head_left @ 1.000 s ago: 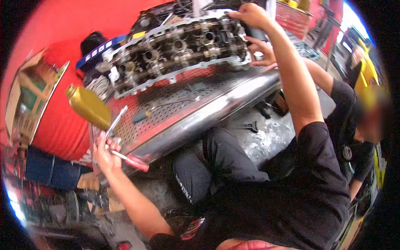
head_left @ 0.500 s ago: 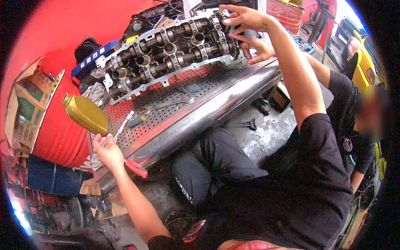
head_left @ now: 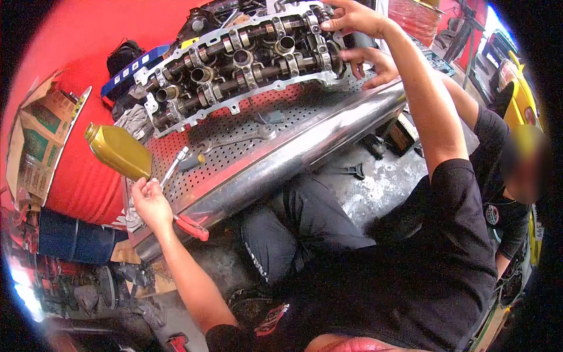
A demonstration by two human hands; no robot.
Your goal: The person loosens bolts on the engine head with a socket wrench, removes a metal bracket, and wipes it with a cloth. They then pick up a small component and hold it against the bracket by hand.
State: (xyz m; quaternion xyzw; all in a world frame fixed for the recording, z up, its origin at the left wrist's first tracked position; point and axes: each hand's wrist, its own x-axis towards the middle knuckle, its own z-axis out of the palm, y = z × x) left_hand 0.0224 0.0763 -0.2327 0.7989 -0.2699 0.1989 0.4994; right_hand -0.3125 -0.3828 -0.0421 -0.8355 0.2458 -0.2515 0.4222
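Observation:
A cylinder head (head_left: 220, 97) with two camshafts lies on the perforated bench top (head_left: 220, 158). My right hand (head_left: 359, 19) is at its far right end, fingers apart, with the thumb near the end of the upper camshaft. Just below, a co-worker's hand (head_left: 375, 64) reaches toward the lower camshaft end. My left hand (head_left: 153, 205) is at the bench's near left corner by the base of a gold oil bottle (head_left: 120, 151). Its fingers are curled with the thumb pressed in; whatever they hold is hidden. A red-handled tool (head_left: 192, 227) shows beside that wrist.
On the bench lie a wrench (head_left: 237, 139), a socket tool (head_left: 175, 166) and a dark cylindrical piece (head_left: 192, 162). A red drum (head_left: 73, 182) with a cardboard box (head_left: 38, 135) stands at left. The bench's rounded metal edge (head_left: 287, 158) runs before my knees.
The view has shifted slightly, so the bench and cylinder head appear higher. My right hand's fingers have drawn in at the camshaft end. The co-worker's hand has moved slightly right; my left hand stays by the bottle.

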